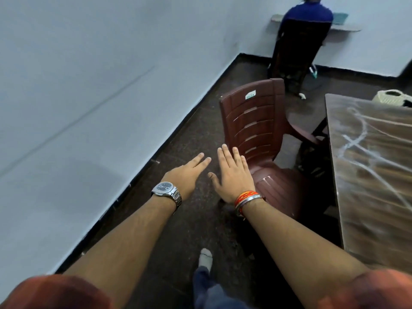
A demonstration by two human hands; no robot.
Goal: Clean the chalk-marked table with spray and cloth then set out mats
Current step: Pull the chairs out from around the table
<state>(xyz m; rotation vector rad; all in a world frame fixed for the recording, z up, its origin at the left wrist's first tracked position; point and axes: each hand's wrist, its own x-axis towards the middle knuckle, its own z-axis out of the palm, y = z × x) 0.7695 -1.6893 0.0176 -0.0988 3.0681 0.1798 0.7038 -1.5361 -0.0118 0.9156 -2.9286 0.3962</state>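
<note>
Head: left hand (187,175), right hand (234,177) outstretched; basket (392,98) by table (367,175), contents unseen.

Left of the left hand (185,175) runs a pale bluish wall (89,85) with a black skirting (177,130). A dark speckled floor (189,219) lies beneath both hands. Just ahead of the right hand (234,175) stands a brown plastic chair (254,121). Far beyond it, a seated person in blue (305,21) faces a wall shelf (347,29)
</note>
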